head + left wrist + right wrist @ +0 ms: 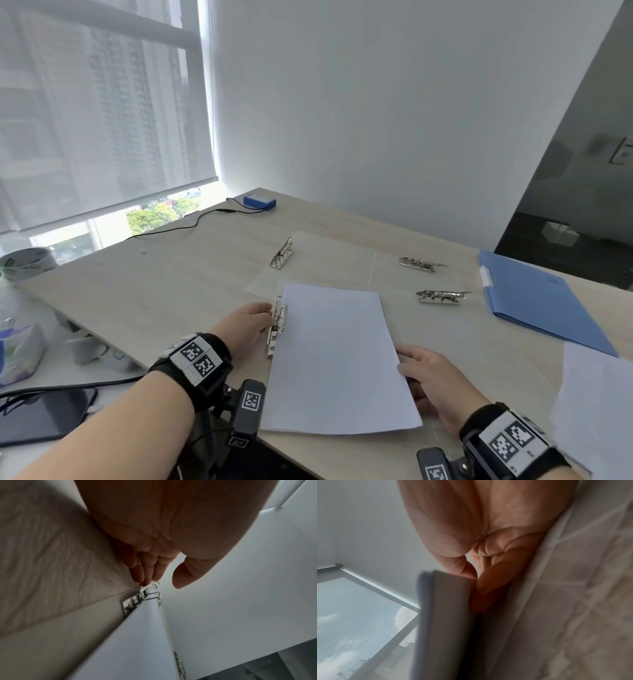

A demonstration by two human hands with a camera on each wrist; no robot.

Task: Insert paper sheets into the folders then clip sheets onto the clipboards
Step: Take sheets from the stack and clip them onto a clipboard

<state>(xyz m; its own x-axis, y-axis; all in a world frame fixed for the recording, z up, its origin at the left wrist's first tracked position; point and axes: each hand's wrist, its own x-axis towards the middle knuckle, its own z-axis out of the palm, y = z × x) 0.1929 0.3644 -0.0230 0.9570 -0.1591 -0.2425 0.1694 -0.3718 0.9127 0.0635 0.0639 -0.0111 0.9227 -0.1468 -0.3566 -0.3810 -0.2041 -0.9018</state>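
Note:
A stack of white paper sheets (337, 359) lies on a clear clipboard, its left edge at the metal clip (278, 329). My left hand (265, 313) is at that clip; in the left wrist view its fingertips (145, 581) press the clip's lever (154, 586) with the thumb held apart, and the clip (137, 600) meets the paper (137, 635). My right hand (407, 363) pinches the stack's right edge, thumb on top. The right wrist view shows thumb and finger (476, 580) on the blurred sheets (445, 608), which are raised off the clear board (539, 601).
Further back on the wooden table (171, 274) lie three more metal clips (282, 253) (419, 264) (442, 296) on clear boards. A blue folder (541, 301) lies at the right, more white paper (599, 404) below it. A blue box (259, 202) with a cable sits at the far edge.

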